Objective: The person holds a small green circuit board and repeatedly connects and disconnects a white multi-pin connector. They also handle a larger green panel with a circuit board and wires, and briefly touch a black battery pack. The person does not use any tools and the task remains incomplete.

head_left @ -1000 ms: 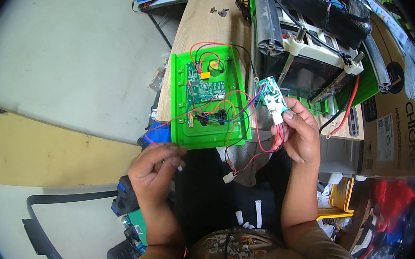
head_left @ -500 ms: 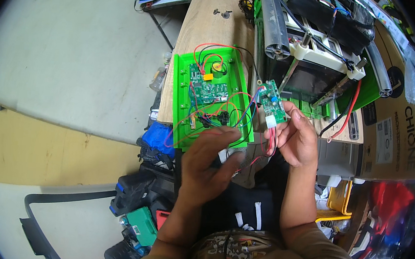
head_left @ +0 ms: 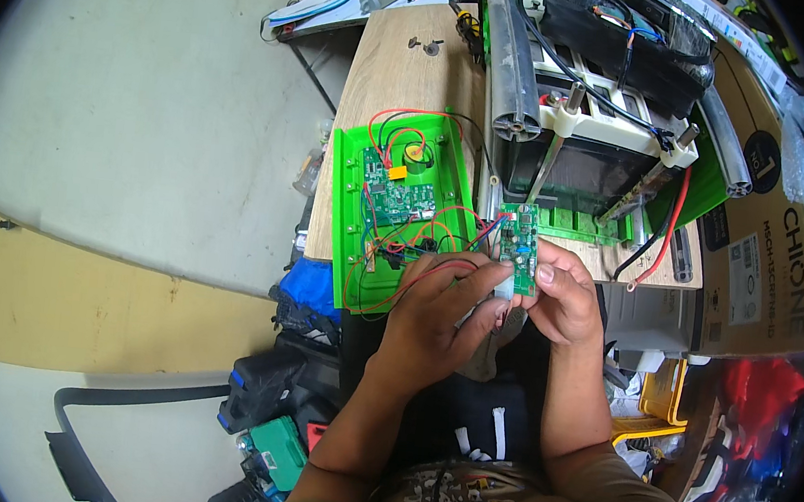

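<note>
From the head camera, both hands meet just in front of the near edge of the light wooden desk [head_left: 391, 66]. The right hand [head_left: 567, 301] holds a small green rectangular circuit board [head_left: 519, 248] upright, its fingers pressed against the board's right edge and its thumb [head_left: 554, 275] lying on the lower face. The left hand [head_left: 434, 317] comes up from below and left; its fingers [head_left: 491, 279] pinch the bottom end of the same board, at a small pale part there. Thin red and black wires [head_left: 419, 272] run from the board's area leftward across the left hand's knuckles.

Those wires lead into a bright green shallow plastic tray [head_left: 349, 246] lying on the desk's near left portion and overhanging its near edge. The tray holds a larger green circuit board [head_left: 390, 192], a round yellow-capped part [head_left: 416, 154] near its far end, and loops of red wire.

To the right of the tray, on the desk, stands a cream-coloured frame with metal rods [head_left: 608, 126], carrying a black wrapped pack [head_left: 626, 31] at its far end. A brown cardboard box [head_left: 770, 248] sits at the desk's right side. Below the near edge, on the floor, lie dark tool bags and a teal case [head_left: 281, 448].
</note>
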The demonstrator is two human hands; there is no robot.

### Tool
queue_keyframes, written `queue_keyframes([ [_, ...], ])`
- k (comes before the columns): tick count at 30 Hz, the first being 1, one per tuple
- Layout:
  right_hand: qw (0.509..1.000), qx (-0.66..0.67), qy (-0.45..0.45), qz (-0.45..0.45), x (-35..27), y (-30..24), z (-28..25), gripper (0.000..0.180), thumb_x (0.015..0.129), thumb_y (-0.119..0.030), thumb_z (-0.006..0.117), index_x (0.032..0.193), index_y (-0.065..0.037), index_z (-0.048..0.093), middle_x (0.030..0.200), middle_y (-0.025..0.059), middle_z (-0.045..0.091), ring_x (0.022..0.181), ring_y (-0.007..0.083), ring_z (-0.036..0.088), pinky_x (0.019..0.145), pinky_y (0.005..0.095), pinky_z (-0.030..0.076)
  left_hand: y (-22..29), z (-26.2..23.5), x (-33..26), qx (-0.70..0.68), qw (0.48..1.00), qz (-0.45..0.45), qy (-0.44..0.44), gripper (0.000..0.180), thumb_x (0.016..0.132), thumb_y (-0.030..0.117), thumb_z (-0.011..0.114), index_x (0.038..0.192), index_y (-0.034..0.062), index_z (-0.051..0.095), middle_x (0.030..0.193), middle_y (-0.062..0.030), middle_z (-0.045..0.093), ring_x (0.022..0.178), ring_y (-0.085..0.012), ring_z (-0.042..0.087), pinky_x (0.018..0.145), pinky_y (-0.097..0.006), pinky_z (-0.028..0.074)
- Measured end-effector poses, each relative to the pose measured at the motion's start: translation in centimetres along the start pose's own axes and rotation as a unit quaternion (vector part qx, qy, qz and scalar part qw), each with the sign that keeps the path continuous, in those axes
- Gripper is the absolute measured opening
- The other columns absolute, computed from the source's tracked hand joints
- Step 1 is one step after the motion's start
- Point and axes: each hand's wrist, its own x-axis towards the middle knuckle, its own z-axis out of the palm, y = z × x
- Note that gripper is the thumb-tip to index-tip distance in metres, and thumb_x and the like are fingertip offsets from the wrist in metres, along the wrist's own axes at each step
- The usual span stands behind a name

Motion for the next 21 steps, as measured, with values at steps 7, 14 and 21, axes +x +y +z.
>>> queue_keyframes([
  [7, 0.999, -0.047, -0.016, 0.005, -0.4, 0.1, -0.5, 0.055, 0.101, -0.030, 0.066, 0.137, 0.011, 0.058, 0.109, 0.0106, 0.072, 0.088, 0.0124, 0.068, 0.081, 0.0270, 0.055, -0.6, 0.5, -0.2, 0.024, 0.999, 0.036, 0.019, 0.038, 0.085, 0.011, 0.078, 0.122, 0.0074, 0.069, 0.105, -0.0095, 0.070, 0.097, -0.0289, 0.067, 0.088, -0.041, 0.050],
  [14, 0.999, -0.008, -0.043, 0.023, 0.2, 0.7, 0.0, 0.054, 0.099, -0.029, 0.065, 0.138, 0.008, 0.057, 0.113, 0.0099, 0.072, 0.095, 0.0145, 0.068, 0.086, 0.0287, 0.054, -0.3, -0.3, -1.0, 0.027, 0.999, 0.005, 0.031, 0.036, 0.082, 0.009, 0.081, 0.117, 0.0078, 0.072, 0.103, -0.0097, 0.071, 0.096, -0.0286, 0.068, 0.086, -0.041, 0.052],
  [21, 1.000, -0.019, -0.011, 0.010, 0.3, -0.1, -0.6, 0.060, 0.089, -0.033, 0.065, 0.134, 0.007, 0.059, 0.107, 0.0151, 0.072, 0.094, 0.0173, 0.066, 0.081, 0.0305, 0.050, -0.8, -5.5, -5.7, -0.105, 0.977, -0.178, 0.055, 0.025, 0.082, -0.001, 0.080, 0.106, 0.0029, 0.076, 0.099, -0.0088, 0.074, 0.090, -0.0213, 0.071, 0.080, -0.034, 0.056],
])
